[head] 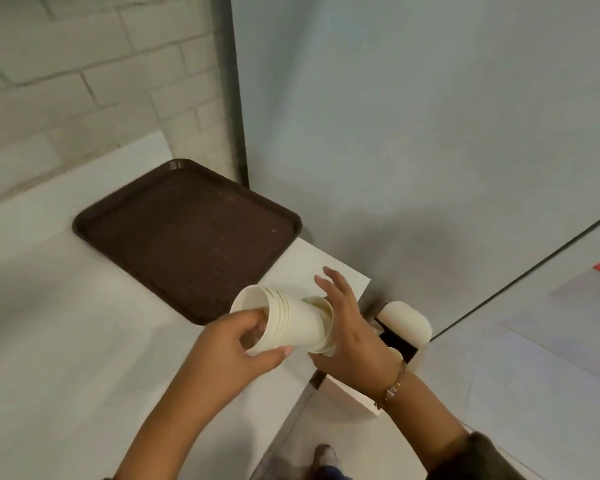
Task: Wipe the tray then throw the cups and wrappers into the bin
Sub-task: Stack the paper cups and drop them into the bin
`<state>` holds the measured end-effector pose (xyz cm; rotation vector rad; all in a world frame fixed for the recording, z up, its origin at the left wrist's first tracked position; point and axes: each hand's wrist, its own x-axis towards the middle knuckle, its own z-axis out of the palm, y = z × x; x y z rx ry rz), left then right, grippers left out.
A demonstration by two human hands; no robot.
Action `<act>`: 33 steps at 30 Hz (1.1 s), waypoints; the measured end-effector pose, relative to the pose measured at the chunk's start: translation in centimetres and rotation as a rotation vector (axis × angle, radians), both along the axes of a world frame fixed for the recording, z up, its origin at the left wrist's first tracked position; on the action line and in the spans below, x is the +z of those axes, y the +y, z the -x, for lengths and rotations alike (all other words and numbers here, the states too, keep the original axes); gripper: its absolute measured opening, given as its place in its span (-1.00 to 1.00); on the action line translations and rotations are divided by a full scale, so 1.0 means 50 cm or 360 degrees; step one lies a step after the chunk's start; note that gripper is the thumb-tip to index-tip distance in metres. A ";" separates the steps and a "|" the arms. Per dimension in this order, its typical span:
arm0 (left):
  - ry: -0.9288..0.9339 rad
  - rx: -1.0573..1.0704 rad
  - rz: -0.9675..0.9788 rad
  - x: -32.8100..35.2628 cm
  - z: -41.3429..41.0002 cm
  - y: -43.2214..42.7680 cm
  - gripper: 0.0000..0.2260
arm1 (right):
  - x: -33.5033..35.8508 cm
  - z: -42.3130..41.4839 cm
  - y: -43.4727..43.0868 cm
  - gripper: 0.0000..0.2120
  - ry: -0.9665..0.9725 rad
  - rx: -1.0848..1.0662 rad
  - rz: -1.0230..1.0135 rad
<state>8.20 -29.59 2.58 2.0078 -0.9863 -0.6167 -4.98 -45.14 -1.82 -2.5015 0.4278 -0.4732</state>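
Note:
A stack of several white paper cups (pixel 291 320), nested together, lies on its side in the air above the table's right edge. My left hand (pixel 236 348) grips the stack at its open mouth end, fingers curled over the rim and thumb below. My right hand (pixel 347 323) cups the bottom end of the stack, its fingers spread and nearly straight. A dark brown tray (pixel 125 216) lies empty on the white table behind the cups. A white bin (pixel 406 320) with its lid up stands on the floor just right of the table, partly hidden by my right wrist.
The white table (pixel 66 341) runs along a white brick wall (pixel 66 81). A grey partition (pixel 395 116) rises behind the bin. A white sheet (pixel 309 268) lies by the tray's right corner. A shoe (pixel 326 455) shows on the floor below.

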 end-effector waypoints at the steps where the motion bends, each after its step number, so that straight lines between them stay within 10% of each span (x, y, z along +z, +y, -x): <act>1: -0.0074 -0.0087 -0.0065 -0.002 0.012 -0.030 -0.70 | -0.001 0.017 -0.020 0.06 0.0011 0.0019 0.0000; 8: -0.0539 -0.0417 -0.0240 -0.074 0.119 -0.205 -0.76 | -0.026 0.098 -0.096 -0.02 -0.0079 -0.0034 -0.0151; 20: -0.0030 -0.0516 -0.0168 -0.182 0.198 -0.294 -0.74 | -0.295 0.264 -0.246 -0.35 0.0251 -0.1003 -0.0681; 33: 0.0134 -0.0348 -0.0305 -0.234 0.215 -0.290 -0.71 | -0.532 0.192 -0.331 -0.59 0.0487 -0.1288 -0.0807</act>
